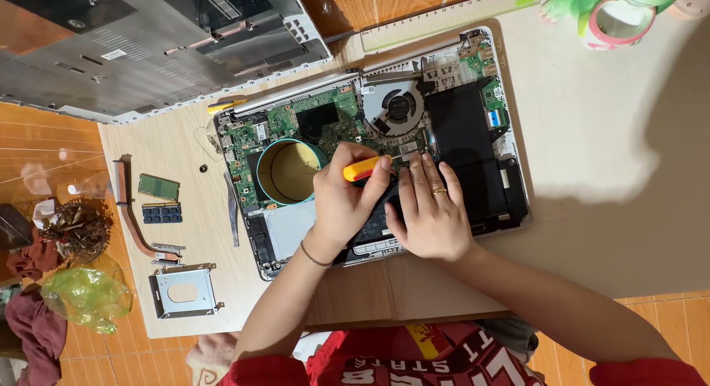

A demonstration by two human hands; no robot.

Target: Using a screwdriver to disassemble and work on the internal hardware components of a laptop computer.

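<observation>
- Since the biggest thing here is the table (592, 171), start there: light wood top, with an opened laptop (370, 142) lying on it, innards up, green board and fan showing.
- Top left, the laptop's grey bottom cover (148, 46) lies off on its own, well apart from the hands.
- Round teal-rimmed container (287, 171) sits right on the board, just beside the left hand.
- Left hand (344, 201) is wrapped snug around a yellow-and-red screwdriver (366, 168), tip pointing down into the laptop near the middle; can't see the tip itself.
- Right hand (429, 208) lies flat, fingers spread loose on the black battery area, gripping nothing.
- Off to the left on the table: a metal drive bracket (183, 290), a copper heat pipe (129, 216), and two memory sticks (160, 200) side by side.
</observation>
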